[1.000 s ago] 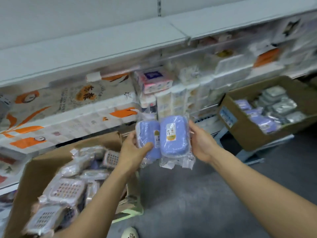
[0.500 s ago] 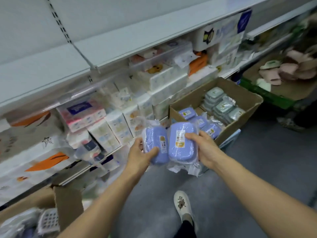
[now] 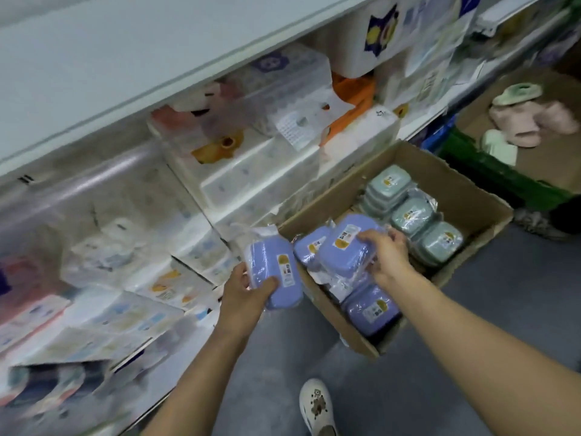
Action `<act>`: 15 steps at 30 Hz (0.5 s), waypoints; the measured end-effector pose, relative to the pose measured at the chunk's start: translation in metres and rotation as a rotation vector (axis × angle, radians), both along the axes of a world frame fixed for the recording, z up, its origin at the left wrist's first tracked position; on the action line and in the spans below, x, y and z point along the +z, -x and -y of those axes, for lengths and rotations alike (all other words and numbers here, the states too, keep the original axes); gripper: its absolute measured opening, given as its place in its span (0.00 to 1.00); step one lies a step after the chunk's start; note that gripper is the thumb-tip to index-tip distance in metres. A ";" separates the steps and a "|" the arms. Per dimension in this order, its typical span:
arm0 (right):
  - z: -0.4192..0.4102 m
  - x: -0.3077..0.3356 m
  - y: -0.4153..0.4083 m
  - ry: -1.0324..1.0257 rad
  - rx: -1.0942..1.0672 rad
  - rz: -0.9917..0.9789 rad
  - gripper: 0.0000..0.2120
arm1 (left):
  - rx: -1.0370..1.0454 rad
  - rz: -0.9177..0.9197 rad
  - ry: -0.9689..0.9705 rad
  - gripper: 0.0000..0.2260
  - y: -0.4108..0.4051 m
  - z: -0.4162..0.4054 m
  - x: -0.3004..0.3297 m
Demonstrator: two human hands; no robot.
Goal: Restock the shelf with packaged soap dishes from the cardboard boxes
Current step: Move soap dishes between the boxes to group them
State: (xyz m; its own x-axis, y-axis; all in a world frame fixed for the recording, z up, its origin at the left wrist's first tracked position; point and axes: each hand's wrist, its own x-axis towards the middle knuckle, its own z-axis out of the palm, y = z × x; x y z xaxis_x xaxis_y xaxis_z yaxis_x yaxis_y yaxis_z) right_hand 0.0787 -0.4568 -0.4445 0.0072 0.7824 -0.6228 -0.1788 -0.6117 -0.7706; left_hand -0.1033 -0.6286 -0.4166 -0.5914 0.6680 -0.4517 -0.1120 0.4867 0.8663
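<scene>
Left hand [image 3: 243,292] w/ fingers wrapped round one blue plastic-wrapped soap dish [image 3: 274,278], beside the brown cardboard box [image 3: 452,180]. Right hand [image 3: 388,254] pinches another blue dish [image 3: 344,243] over the box. Hold both tight; wrap's slippy.

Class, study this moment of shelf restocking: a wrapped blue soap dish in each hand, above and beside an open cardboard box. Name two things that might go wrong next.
1. The left hand grips its blue soap dish by one end only; in slippery wrap it may slide out and drop to the floor.
2. The right hand holds its soap dish over the cardboard box; the loose wrap trailing below may snag on dishes packed there.
</scene>
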 end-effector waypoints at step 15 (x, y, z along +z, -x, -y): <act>-0.053 -0.107 0.062 0.013 0.470 0.677 0.26 | 0.076 0.129 0.060 0.18 0.026 -0.043 -0.044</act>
State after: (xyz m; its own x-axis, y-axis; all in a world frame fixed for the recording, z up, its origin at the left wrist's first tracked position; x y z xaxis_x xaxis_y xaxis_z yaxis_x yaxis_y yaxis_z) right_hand 0.0169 -0.4038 -0.5515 0.0582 0.7904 -0.6099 0.5989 -0.5164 -0.6121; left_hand -0.1296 -0.5858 -0.4605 -0.5733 0.5932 -0.5652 -0.2588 0.5235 0.8118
